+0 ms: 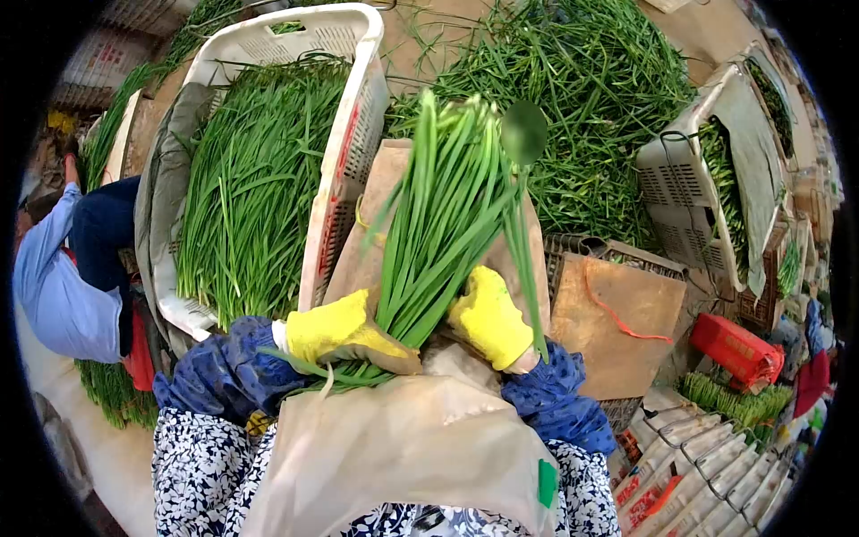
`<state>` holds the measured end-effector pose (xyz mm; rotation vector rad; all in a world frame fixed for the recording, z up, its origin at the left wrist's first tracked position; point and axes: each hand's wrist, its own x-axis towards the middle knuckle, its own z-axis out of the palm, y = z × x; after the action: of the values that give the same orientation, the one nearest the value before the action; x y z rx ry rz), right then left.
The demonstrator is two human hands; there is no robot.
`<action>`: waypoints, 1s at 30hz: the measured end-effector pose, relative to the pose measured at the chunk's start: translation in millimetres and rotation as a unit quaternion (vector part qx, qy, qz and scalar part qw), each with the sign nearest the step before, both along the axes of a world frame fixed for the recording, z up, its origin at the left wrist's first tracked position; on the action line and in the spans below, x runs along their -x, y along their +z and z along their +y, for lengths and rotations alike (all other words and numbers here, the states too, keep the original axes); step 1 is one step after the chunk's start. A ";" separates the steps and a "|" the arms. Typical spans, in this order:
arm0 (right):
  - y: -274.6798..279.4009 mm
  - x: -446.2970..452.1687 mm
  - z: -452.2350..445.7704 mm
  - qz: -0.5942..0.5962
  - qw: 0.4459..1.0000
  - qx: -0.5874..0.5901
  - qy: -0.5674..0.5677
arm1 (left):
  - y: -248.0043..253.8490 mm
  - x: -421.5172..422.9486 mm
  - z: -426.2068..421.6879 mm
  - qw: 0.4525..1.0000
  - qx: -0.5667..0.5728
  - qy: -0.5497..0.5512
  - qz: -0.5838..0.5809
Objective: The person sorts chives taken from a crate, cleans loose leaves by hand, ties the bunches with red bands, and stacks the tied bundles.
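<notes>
Greens (447, 224) are being gripped by left hand (353, 331), closure of right hand (490, 318) being hidden, while leftward a crate (336, 157) looks filled and, beyond the grip, a heap (582, 116) is apparently being left undone.

We count two gloved hands, one left hand (344, 329) and one right hand (490, 318), and two blue sleeves (234, 369). At the hands we make it one bunch of green stalks (447, 206), its single stalks overlapping too much for us to number. We find two large white crates, one left crate (347, 148) and one right crate (676, 192). We also tally one loose heap of greens (573, 116), one brown board (608, 362), one red cord (610, 310) and one red package (734, 347). We see one apron (394, 447) with one green patch (547, 483), and one other person (72, 295) at the left edge; the far right is too crowded for us to count
</notes>
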<state>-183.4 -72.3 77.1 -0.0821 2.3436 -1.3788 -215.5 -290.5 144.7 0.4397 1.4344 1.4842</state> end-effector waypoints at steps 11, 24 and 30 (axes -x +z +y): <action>6.5 25.7 32.0 0.010 0.926 0.284 -0.250 | 25.7 6.1 -18.5 0.972 0.137 0.091 -0.167; 4.3 92.3 28.5 0.380 0.920 -0.072 -0.059 | -4.7 -17.2 -63.2 0.968 0.170 0.100 -0.154; -46.4 138.3 57.3 0.340 0.927 -0.077 -0.142 | -3.7 -26.4 -76.2 0.962 0.193 0.123 -0.150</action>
<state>-321.8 -15.0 30.7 -0.2103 3.1371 -1.4541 -189.1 -366.7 141.0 -0.2059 1.5212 1.3461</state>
